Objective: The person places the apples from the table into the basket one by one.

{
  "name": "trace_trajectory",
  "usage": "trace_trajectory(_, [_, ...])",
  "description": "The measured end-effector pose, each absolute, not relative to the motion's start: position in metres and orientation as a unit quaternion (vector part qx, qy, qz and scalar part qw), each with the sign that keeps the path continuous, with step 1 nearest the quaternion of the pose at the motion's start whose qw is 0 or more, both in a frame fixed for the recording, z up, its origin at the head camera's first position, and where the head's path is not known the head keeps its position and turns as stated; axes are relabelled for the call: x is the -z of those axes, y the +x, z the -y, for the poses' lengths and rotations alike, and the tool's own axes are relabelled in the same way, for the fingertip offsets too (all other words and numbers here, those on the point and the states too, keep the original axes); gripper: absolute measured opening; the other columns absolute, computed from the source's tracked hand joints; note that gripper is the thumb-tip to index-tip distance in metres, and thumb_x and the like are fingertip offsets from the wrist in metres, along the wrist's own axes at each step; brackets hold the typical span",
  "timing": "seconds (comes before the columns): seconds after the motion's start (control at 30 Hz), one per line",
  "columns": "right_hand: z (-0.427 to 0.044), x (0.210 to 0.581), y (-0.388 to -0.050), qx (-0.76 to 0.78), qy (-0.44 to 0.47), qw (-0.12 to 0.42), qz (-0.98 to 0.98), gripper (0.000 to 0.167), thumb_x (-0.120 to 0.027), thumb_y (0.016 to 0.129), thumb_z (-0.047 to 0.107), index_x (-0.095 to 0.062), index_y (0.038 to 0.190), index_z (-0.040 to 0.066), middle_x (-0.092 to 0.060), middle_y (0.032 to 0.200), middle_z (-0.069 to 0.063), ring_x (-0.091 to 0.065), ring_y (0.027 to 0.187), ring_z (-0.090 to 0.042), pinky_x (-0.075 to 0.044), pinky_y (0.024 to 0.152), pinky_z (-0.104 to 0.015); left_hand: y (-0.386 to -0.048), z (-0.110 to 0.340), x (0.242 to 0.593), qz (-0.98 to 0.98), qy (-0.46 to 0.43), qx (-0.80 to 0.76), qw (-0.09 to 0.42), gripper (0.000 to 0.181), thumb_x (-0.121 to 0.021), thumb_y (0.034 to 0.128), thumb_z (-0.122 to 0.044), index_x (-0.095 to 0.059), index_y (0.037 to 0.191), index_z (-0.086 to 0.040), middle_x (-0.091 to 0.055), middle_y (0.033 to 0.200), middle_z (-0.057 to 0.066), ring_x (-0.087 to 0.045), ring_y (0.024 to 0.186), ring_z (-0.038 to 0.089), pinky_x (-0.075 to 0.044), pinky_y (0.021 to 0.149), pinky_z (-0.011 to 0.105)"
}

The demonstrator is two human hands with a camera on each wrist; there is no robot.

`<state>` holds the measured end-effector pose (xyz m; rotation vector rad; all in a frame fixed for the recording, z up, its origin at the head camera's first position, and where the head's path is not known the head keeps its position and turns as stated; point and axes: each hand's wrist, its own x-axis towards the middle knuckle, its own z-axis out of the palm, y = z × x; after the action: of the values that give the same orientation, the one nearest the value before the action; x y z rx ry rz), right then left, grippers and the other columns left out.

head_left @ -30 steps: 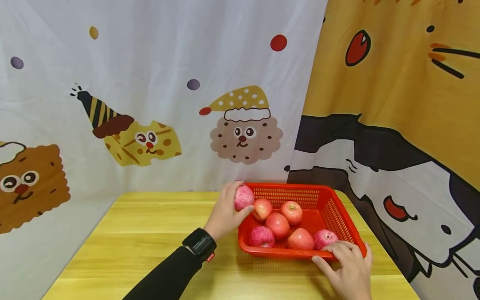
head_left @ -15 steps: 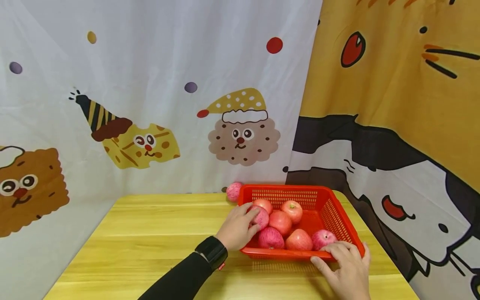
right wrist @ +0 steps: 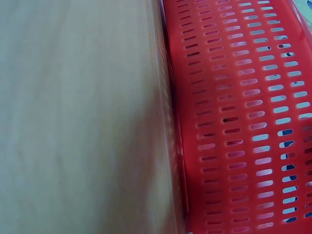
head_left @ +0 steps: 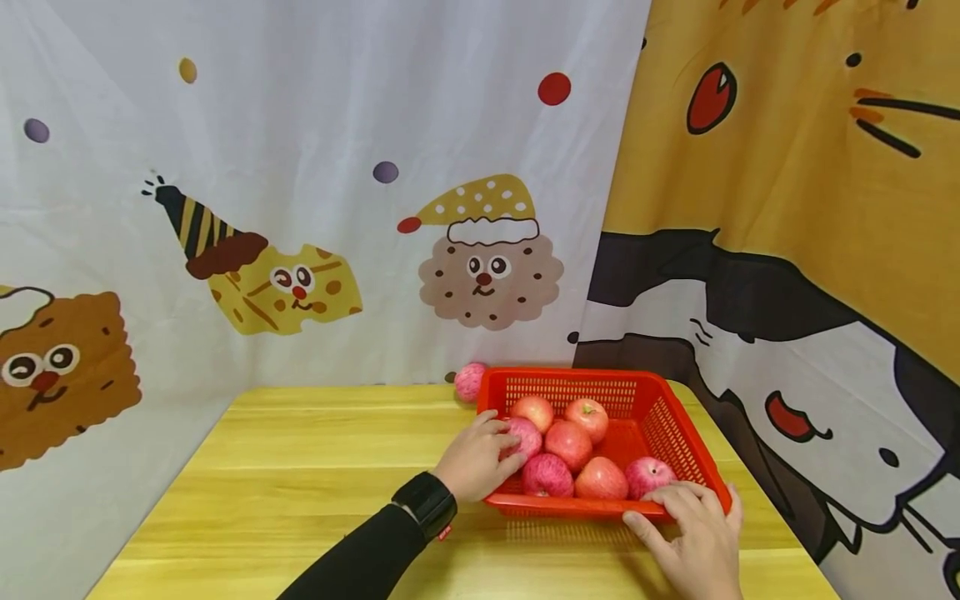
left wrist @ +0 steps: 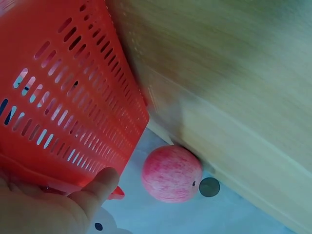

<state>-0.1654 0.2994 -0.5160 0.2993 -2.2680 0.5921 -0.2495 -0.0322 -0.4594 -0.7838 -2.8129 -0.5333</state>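
Observation:
In the head view a red plastic basket [head_left: 645, 421] with slotted walls holds several pink-red apples [head_left: 568, 446]. At its left side, my left hand [head_left: 476, 458] reaches over the rim, fingers and thumb about a pink apple [head_left: 527, 435]. The left wrist view has one finger [left wrist: 100, 187] of it lying across the rim. My right hand [head_left: 690, 533] grips the near right corner of the basket, fingers over the rim and thumb outside; it is out of sight in the right wrist view. Another pink apple [head_left: 470, 382] lies outside, behind the far left corner.
The basket stands on a light wooden table [head_left: 322, 467], whose far edge meets a printed curtain [head_left: 300, 167]. A yellow cartoon curtain [head_left: 787, 167] hangs to the right. In the left wrist view the loose apple [left wrist: 171, 174] sits beyond the basket's corner.
My left hand has brought a pink apple from above the far left rim down into the basket's left side. Apples inside have shifted right. The right hand keeps its grip.

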Motion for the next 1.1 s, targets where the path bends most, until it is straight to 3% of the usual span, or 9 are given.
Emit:
trace_trajectory(0.5, [-0.299, 0.515, -0.166, -0.232, 0.121, 0.384, 0.886, 0.037, -0.095, 0.071, 0.046, -0.074, 0.088, 0.021, -0.077, 0.099, -0.010, -0.055, 0.108, -0.034, -0.005, 0.124, -0.079, -0.251, 0.032, 0.462, 0.941, -0.256, 0.201, 0.089, 0.040, -0.064, 0.1056, -0.042, -0.077, 0.132, -0.014, -0.070, 0.143, 0.010, -0.052, 0.148, 0.034, -0.045, 0.124, 0.049])
trace_trajectory(0.77, [-0.303, 0.516, -0.166, -0.233, 0.118, 0.391, 0.882, 0.038, -0.095, 0.071, 0.048, -0.074, 0.088, 0.021, -0.077, 0.098, -0.009, -0.055, 0.107, -0.034, -0.006, 0.123, -0.080, -0.269, 0.036, 0.459, 0.936, -0.240, 0.232, 0.109, 0.069, -0.062, 0.1054, -0.048, -0.048, 0.157, -0.004, -0.046, 0.164, 0.020, -0.039, 0.155, 0.043, -0.034, 0.130, 0.056])
trace_trajectory(0.9, [-0.304, 0.516, -0.167, -0.236, 0.122, 0.396, 0.879, 0.036, -0.095, 0.072, 0.046, -0.074, 0.088, 0.022, -0.077, 0.097, -0.007, -0.056, 0.107, -0.032, -0.006, 0.124, -0.079, -0.303, 0.044, 0.461, 0.930, -0.211, 0.226, 0.197, 0.053, -0.062, 0.1074, -0.026, -0.051, 0.152, 0.001, -0.056, 0.154, 0.023, -0.053, 0.144, 0.042, -0.041, 0.126, 0.053])
trace_trajectory(0.97, [-0.304, 0.517, -0.167, -0.236, 0.123, 0.392, 0.881, 0.035, -0.095, 0.072, 0.046, -0.074, 0.088, 0.023, -0.077, 0.097, -0.006, -0.056, 0.108, -0.031, -0.006, 0.124, -0.079, -0.319, 0.050, 0.465, 0.934, -0.176, 0.209, 0.230, 0.046, -0.065, 0.1040, -0.012, -0.056, 0.148, 0.001, -0.062, 0.147, 0.023, -0.059, 0.136, 0.040, -0.046, 0.122, 0.051])
trace_trajectory(1.03, [-0.302, 0.517, -0.167, -0.235, 0.124, 0.387, 0.883, 0.035, -0.095, 0.073, 0.047, -0.074, 0.088, 0.024, -0.077, 0.097, -0.004, -0.056, 0.108, -0.030, -0.006, 0.124, -0.079, -0.332, 0.056, 0.470, 0.945, -0.146, 0.182, 0.230, 0.048, -0.068, 0.1003, -0.006, -0.057, 0.147, -0.002, -0.064, 0.146, 0.020, -0.061, 0.133, 0.039, -0.048, 0.120, 0.050])
trace_trajectory(1.1, [-0.302, 0.517, -0.167, -0.234, 0.125, 0.386, 0.883, 0.035, -0.095, 0.073, 0.048, -0.074, 0.088, 0.025, -0.077, 0.097, -0.004, -0.056, 0.108, -0.030, -0.006, 0.124, -0.079, -0.342, 0.059, 0.476, 0.958, -0.143, 0.154, 0.196, 0.055, -0.069, 0.1006, -0.009, -0.053, 0.153, -0.005, -0.060, 0.151, 0.019, -0.059, 0.137, 0.040, -0.047, 0.121, 0.052])
